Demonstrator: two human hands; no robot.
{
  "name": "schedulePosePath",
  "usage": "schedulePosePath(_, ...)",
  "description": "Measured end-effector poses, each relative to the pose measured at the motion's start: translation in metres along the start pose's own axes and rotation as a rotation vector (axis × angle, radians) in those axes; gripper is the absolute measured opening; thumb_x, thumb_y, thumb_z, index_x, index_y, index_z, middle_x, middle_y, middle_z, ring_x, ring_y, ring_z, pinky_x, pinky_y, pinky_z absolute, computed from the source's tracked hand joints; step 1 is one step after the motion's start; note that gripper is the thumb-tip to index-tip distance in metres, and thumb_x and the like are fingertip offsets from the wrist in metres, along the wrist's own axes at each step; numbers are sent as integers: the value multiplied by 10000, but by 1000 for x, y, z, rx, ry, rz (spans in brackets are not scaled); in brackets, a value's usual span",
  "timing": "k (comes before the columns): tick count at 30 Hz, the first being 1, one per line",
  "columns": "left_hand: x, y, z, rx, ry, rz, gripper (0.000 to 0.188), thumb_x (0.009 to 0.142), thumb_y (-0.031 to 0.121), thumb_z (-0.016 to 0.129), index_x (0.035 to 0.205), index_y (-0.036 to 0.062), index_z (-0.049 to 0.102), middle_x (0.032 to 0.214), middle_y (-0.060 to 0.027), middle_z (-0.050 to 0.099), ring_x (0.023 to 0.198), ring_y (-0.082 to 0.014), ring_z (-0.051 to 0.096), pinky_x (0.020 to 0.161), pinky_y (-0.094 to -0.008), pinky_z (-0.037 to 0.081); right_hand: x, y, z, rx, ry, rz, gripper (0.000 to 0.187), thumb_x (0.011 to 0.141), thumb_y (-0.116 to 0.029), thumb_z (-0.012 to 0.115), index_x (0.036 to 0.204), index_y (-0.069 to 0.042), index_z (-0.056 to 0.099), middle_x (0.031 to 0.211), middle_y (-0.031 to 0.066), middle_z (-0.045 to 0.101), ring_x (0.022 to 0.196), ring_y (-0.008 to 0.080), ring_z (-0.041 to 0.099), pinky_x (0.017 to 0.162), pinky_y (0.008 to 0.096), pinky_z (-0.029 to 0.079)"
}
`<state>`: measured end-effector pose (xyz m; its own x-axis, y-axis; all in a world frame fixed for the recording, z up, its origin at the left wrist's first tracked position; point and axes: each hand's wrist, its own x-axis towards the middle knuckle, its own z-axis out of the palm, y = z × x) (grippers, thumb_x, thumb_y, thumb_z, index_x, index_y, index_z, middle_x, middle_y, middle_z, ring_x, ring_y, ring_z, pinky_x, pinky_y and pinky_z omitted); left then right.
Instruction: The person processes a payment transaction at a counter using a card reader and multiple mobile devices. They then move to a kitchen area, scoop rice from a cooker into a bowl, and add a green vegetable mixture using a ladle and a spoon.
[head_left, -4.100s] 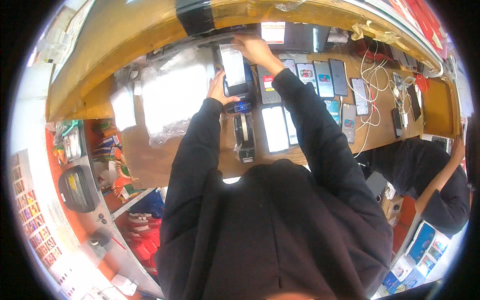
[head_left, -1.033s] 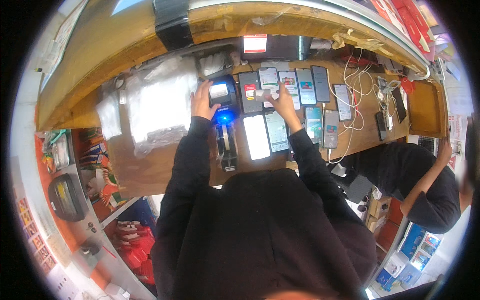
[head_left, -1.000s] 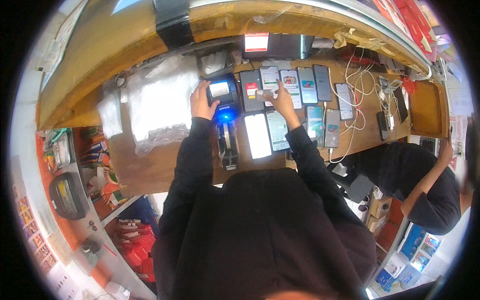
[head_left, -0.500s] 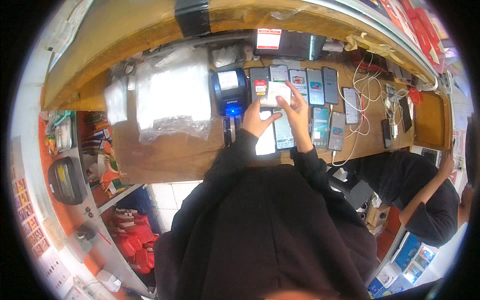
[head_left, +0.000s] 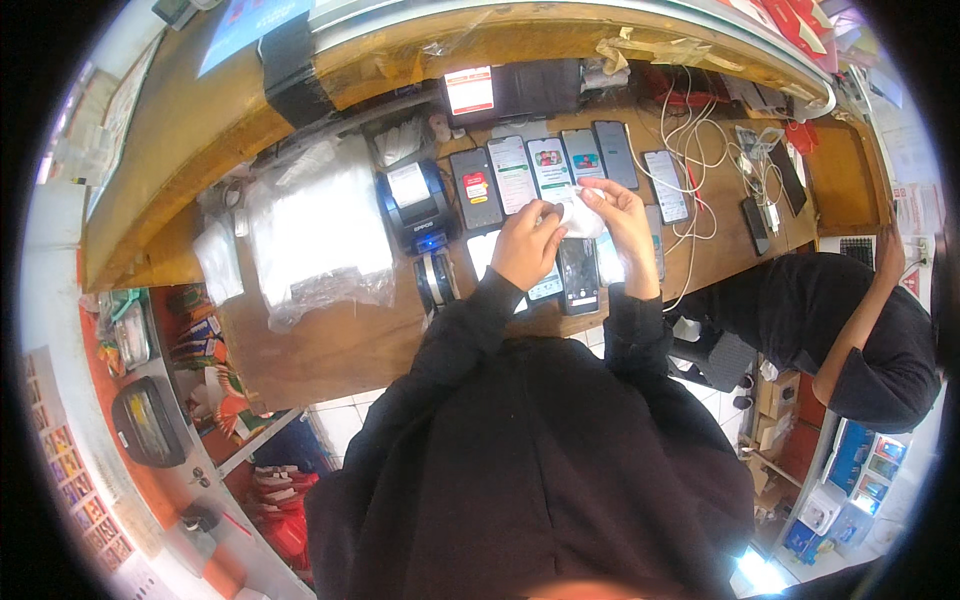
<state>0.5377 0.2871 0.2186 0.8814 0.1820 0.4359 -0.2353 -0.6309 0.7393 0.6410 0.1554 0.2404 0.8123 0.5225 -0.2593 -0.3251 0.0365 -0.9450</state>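
Both my hands are raised over several smartphones on the wooden table. Between them is a small white packet (head_left: 582, 220), soft and paper-like; its exact kind is unclear. My left hand (head_left: 530, 246) has its bent fingers closed on the packet's left side. With thumb and fingers pinched together, my right hand (head_left: 624, 222) grips its upper right edge. Under the packet lies a dark phone (head_left: 579, 275) with its screen lit. Farther back, a phone with a green and white screen (head_left: 512, 172) lies beside another with a red and yellow picture (head_left: 475, 190).
Left of the phones stands a dark blue receipt printer (head_left: 412, 205). Beside it lies a large clear plastic bundle (head_left: 320, 240). White charging cables (head_left: 690, 145) tangle at the right. A person in dark clothes (head_left: 835, 325) sits there. A wooden shelf edge (head_left: 400, 85) overhangs the back.
The view has turned and shifted. The packet now looks more crumpled, and my left fingers have curled in on it. My right hand has moved to its upper right edge.
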Motion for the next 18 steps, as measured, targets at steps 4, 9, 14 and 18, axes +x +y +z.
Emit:
schedulePosePath(4, 3, 5, -7, 150, -91, 148, 176, 756, 141, 559, 839, -14, 546, 893, -122, 508, 824, -294, 526, 699, -383, 422, 0, 2, -18, -83, 7, -91, 361, 718, -32, 660, 1056, 2, 538, 788, 58, 631, 724, 80, 569, 664, 202, 422)
schedulePosePath(9, -11, -9, 12, -142, -107, -123, 171, 808, 156, 512, 865, 3, 558, 867, -99, 536, 794, -232, 542, 670, -341, 427, 0, -17, -18, 191, 30, -243, 428, 672, 27, 676, 1069, 7, 519, 794, 68, 628, 748, 93, 571, 707, 225, 439)
schedulePosePath(14, -16, -19, 25, -992, -244, -674, 296, 899, 304, 393, 901, 42, 531, 966, -107, 563, 871, -174, 551, 720, -305, 441, 17, -93, -25, -350, 103, -564, 171, 726, -25, 636, 894, -8, 612, 789, 47, 630, 709, 96, 582, 628, 228, 455)
schedulePosePath(18, -20, -21, 21, -1076, -360, -778, 326, 906, 352, 356, 970, 65, 497, 1005, -117, 555, 911, -185, 545, 749, -318, 441, 51, -159, -29, -679, 301, -921, 138, 760, -91, 618, 887, -38, 631, 780, 28, 629, 690, 86, 579, 599, 206, 432)
